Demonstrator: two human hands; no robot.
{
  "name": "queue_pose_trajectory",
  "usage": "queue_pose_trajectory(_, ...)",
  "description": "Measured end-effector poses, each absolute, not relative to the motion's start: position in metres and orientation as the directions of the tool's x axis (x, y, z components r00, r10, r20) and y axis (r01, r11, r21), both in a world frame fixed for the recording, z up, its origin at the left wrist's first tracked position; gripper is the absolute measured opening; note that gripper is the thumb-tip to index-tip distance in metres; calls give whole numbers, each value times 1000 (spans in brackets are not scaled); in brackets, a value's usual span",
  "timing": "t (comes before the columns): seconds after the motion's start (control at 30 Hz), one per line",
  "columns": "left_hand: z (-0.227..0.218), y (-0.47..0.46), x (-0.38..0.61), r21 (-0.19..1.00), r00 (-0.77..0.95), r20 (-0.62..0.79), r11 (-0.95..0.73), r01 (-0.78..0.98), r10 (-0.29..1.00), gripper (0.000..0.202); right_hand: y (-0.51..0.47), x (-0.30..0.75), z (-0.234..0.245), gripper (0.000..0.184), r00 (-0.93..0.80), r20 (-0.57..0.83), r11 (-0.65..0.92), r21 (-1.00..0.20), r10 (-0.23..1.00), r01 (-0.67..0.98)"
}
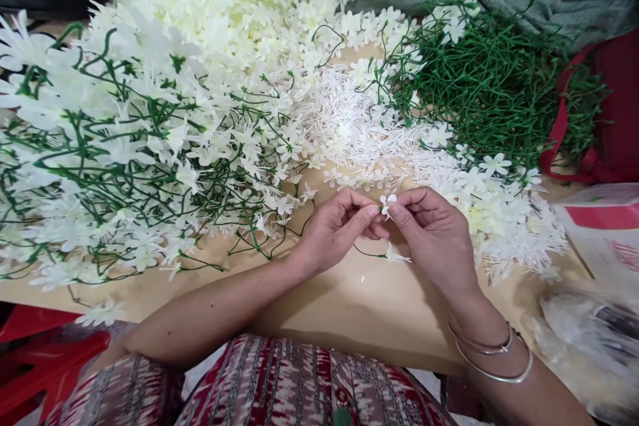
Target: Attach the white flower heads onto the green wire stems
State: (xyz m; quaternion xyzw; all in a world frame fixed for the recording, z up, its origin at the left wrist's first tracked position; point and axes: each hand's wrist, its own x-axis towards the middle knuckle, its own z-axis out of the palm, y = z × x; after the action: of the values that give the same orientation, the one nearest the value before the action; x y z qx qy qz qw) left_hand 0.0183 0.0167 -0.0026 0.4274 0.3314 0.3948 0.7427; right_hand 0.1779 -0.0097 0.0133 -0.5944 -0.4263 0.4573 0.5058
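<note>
Over the near part of the table my two hands meet, fingertips almost touching. My left hand (339, 226) pinches a green plastic stem; a curved length of it comes out below the fingers and ends in a white artificial flower (396, 255). Between thumb and forefinger of my right hand (433, 229) is a small white flower (387, 205), right at the left fingertips. Whether a stamen is pinched with it is too small to tell. Just beyond the hands lie loose white blossoms (364, 180) and a heap of thin white stamens (354, 116).
Assembled flowers on green stems (150, 140) pile up at the left, with loose white petals (239, 6) behind. Bare green stems (489, 80) form a heap at the back right, beside a red bag (616, 106). A clear plastic bag (589, 339) lies near right.
</note>
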Motion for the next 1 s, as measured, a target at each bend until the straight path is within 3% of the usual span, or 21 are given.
queue_pose_trajectory(0.37,-3,14,23,890,415,-159,312,-333,896,45,-9,175,0,28,202,-123,-114,-992,971,-58)
queue_pose_trajectory(0.6,-1,12,26,876,380,-194,334,-348,905,48,-8,169,5,31,228,-79,-78,-997,970,-14)
queue_pose_trajectory(0.87,-2,12,26,886,358,-199,323,-332,912,48,-8,164,4,21,252,21,13,-999,968,34)
queue_pose_trajectory(1.0,0,15,25,845,397,-190,355,-400,898,47,-7,171,-1,16,229,5,5,-1000,973,2)
